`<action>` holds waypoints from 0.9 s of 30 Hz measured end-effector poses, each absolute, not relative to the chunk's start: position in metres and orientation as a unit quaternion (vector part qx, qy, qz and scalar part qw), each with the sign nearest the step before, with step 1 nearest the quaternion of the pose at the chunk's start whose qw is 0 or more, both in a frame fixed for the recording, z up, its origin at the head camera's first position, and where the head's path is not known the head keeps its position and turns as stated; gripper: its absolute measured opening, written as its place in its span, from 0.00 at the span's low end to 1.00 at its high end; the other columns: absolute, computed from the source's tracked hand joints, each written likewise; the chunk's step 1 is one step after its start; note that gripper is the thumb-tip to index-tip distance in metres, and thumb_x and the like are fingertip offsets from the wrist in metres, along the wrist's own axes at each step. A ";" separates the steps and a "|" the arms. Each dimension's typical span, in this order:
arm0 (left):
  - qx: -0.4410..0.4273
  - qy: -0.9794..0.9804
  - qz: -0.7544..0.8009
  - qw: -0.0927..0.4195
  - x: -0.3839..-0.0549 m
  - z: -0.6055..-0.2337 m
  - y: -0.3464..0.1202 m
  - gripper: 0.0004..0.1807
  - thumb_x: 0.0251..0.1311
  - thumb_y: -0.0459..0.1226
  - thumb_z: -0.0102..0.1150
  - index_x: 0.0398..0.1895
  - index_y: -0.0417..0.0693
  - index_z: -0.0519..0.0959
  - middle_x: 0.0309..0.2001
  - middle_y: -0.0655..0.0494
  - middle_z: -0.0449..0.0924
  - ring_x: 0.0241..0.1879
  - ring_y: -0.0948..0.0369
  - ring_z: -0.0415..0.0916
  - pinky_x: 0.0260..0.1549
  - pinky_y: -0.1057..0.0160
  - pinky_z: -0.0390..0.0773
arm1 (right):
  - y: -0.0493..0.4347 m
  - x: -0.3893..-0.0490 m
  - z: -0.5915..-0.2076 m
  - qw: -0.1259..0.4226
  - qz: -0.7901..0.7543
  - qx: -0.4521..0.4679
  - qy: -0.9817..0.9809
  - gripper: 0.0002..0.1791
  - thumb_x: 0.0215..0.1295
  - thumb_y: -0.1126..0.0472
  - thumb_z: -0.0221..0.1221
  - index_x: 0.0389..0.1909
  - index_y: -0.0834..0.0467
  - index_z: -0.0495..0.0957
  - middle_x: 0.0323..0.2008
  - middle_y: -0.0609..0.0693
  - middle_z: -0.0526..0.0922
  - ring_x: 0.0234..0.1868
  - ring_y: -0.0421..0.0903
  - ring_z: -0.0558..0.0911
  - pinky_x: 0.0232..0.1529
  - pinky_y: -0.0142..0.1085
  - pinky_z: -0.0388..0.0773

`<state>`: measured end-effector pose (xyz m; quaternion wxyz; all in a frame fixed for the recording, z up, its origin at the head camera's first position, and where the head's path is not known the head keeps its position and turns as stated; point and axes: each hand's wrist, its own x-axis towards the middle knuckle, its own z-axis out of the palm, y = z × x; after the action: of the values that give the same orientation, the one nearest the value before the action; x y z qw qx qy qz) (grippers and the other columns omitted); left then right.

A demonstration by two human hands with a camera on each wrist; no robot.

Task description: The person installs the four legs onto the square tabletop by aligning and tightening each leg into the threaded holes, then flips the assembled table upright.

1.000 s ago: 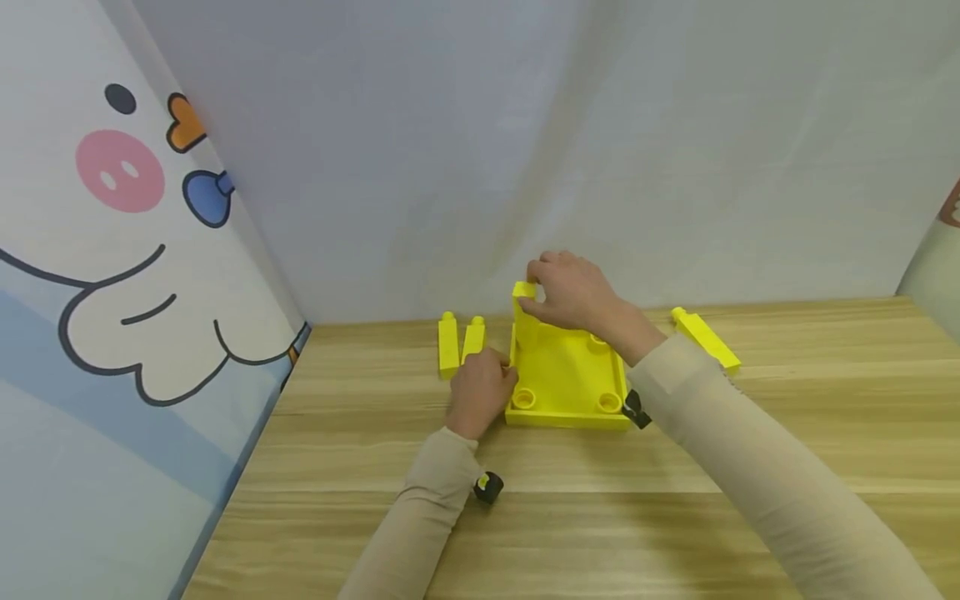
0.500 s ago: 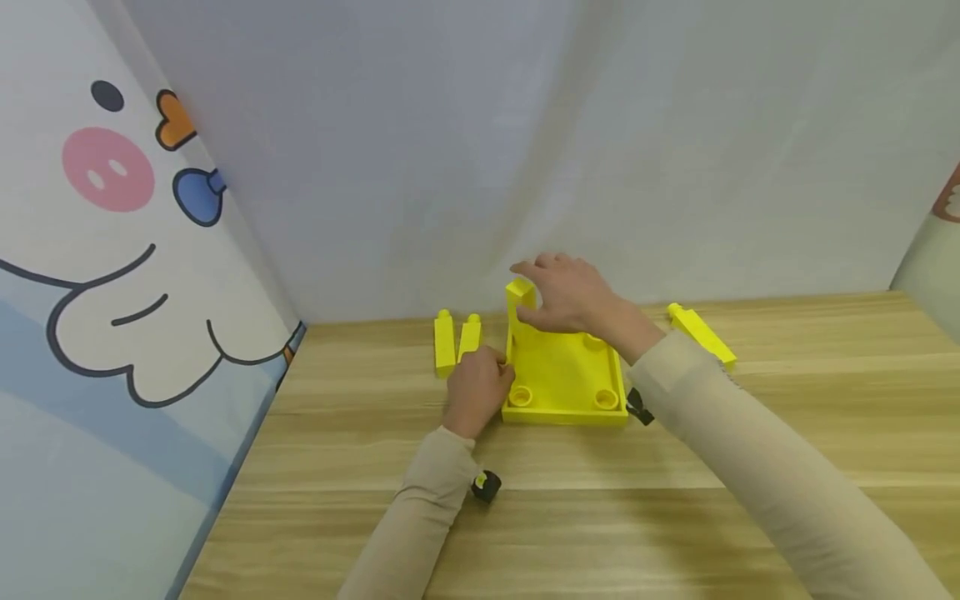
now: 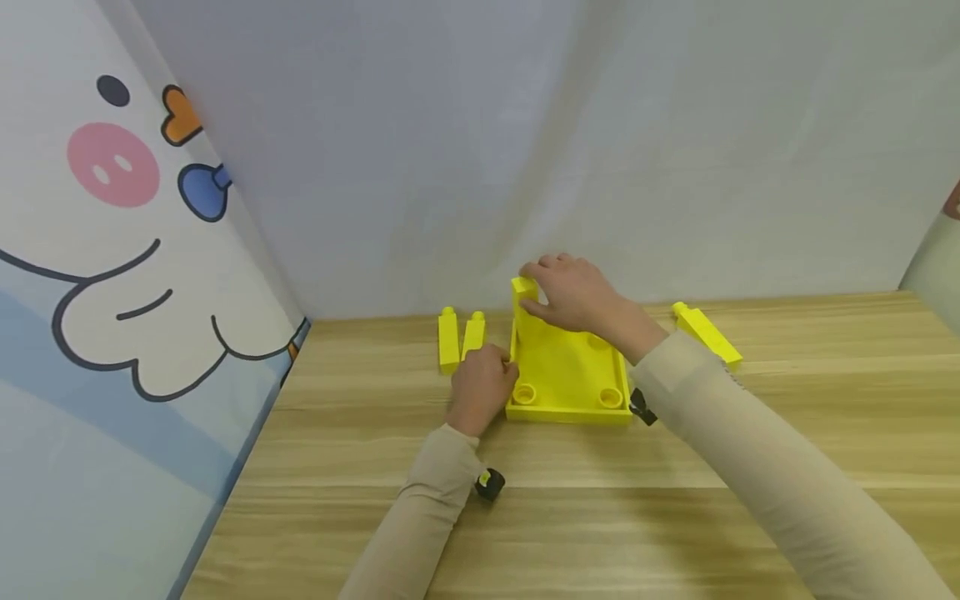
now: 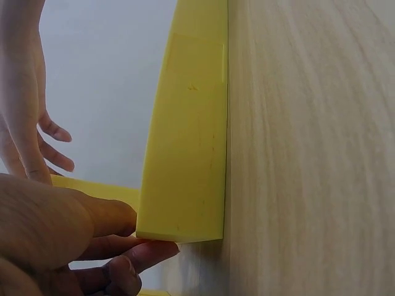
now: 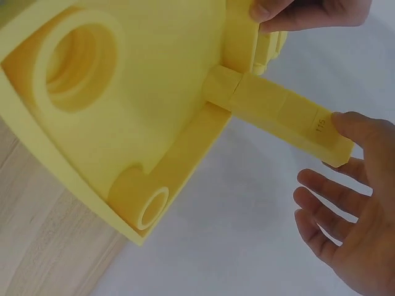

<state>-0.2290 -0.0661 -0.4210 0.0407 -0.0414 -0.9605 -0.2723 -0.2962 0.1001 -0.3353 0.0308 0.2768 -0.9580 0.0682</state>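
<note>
A shallow yellow tray-shaped base lies on the table with round sockets in its corners. One yellow square leg stands upright at the base's back left corner, its round end in the socket in the right wrist view. My right hand pinches this leg near its top between thumb and index finger; the other fingers are spread away from it. My left hand pinches the base's left side wall between thumb and fingers. The right forearm partly covers the back right socket.
Two loose yellow legs, one fully visible leg and one partly hidden leg, lie left of the base. Another loose leg lies beyond the right forearm. A pale wall rises behind the wooden table.
Half a second ago my right fingers were spread off the leg; now they pinch its top again. The leg's top looks slightly turned. My left hand has stayed on the base.
</note>
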 end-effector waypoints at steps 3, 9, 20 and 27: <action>-0.039 -0.961 -0.270 0.038 -0.229 -0.420 -0.065 0.24 0.67 0.35 0.59 0.11 0.52 0.65 0.12 0.62 0.58 0.14 0.65 0.57 0.14 0.67 0.56 | 0.100 -0.296 -0.335 0.034 0.067 0.272 -0.959 0.30 0.73 0.44 0.57 0.68 0.58 0.72 0.63 0.59 0.79 0.63 0.60 0.78 0.64 0.55 0.75; -0.037 -0.960 -0.274 0.034 -0.227 -0.418 -0.065 0.23 0.67 0.35 0.59 0.12 0.51 0.68 0.12 0.61 0.58 0.14 0.65 0.58 0.14 0.67 0.56 | 0.099 -0.297 -0.339 0.048 0.073 0.261 -0.961 0.30 0.72 0.43 0.59 0.63 0.61 0.74 0.58 0.59 0.81 0.58 0.60 0.79 0.61 0.54 0.77; -0.039 -0.960 -0.274 0.041 -0.227 -0.418 -0.065 0.22 0.68 0.36 0.59 0.13 0.50 0.70 0.12 0.61 0.60 0.14 0.65 0.58 0.13 0.67 0.56 | 0.103 -0.298 -0.336 0.026 0.072 0.280 -0.957 0.36 0.68 0.46 0.61 0.76 0.48 0.65 0.66 0.57 0.76 0.63 0.59 0.75 0.62 0.56 0.75; -0.036 -0.960 -0.276 0.035 -0.227 -0.418 -0.066 0.24 0.68 0.36 0.59 0.12 0.52 0.66 0.12 0.61 0.59 0.14 0.65 0.58 0.13 0.67 0.56 | 0.102 -0.297 -0.331 0.022 0.063 0.299 -0.952 0.31 0.70 0.54 0.61 0.73 0.49 0.69 0.62 0.57 0.77 0.60 0.58 0.76 0.60 0.54 0.75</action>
<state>-0.2268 -0.0663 -0.4179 0.0354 -0.0360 -0.9599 -0.2757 -0.2972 0.1022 -0.3315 0.0216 0.2993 -0.9518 0.0634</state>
